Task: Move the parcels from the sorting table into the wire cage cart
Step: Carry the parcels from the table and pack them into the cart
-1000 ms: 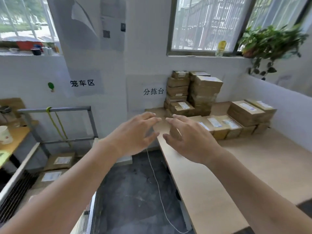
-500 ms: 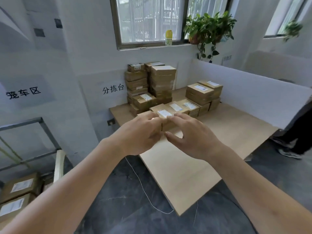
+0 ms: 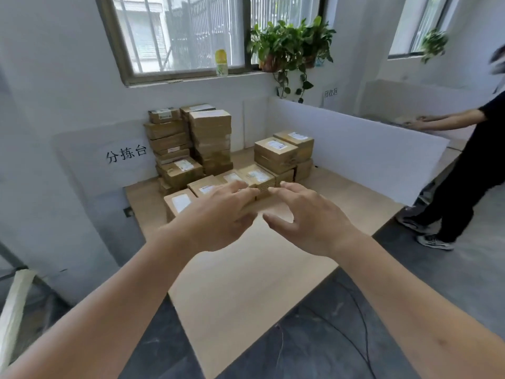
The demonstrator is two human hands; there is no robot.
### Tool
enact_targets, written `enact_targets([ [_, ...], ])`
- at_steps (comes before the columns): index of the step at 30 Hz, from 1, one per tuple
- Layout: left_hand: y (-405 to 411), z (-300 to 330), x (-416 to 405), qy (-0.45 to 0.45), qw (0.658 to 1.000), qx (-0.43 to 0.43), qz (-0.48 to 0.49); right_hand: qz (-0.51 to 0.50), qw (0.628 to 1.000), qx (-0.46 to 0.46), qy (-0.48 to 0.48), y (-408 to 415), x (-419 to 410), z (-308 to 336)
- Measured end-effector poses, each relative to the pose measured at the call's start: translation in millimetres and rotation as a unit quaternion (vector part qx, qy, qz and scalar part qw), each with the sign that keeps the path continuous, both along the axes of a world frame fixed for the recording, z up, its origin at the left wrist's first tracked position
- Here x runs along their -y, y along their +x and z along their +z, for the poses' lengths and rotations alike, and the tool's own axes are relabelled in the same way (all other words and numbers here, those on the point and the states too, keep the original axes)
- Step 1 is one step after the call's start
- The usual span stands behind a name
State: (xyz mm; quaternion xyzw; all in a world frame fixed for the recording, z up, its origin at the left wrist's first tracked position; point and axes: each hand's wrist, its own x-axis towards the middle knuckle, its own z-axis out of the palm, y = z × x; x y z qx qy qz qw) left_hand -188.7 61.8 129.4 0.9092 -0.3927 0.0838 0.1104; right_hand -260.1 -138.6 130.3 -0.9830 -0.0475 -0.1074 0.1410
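Observation:
Brown cardboard parcels with white labels fill the far end of the wooden sorting table (image 3: 246,291). A low front row of flat parcels (image 3: 180,203) lies nearest me, with tall stacks (image 3: 210,140) behind and a shorter pile (image 3: 276,154) to the right. My left hand (image 3: 218,217) and my right hand (image 3: 308,217) reach forward side by side over the table, fingers spread and loosely extended, just in front of the front row. Neither hand holds anything. The wire cage cart is out of view.
A white partition (image 3: 355,154) borders the table's right side. A person in dark clothes (image 3: 470,165) stands at the right, leaning over another surface. A wall sign (image 3: 127,154) hangs left of the stacks. A white board (image 3: 13,310) leans at the far left.
My view has swung right, so the cage cart and its boxes left the frame. Both hands have moved closer to the front row of parcels. The person at the right has come into view.

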Motion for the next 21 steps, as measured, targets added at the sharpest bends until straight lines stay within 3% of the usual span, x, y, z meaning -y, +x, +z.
enact_targets([
  [11,27,-14,155,-0.004,0.999,-0.008,0.051,0.019,0.999,-0.036,-0.009,34,164,-10],
  [21,139,-46,241,0.005,0.998,-0.023,0.05,0.025,0.998,-0.059,-0.022,145,249,-31],
])
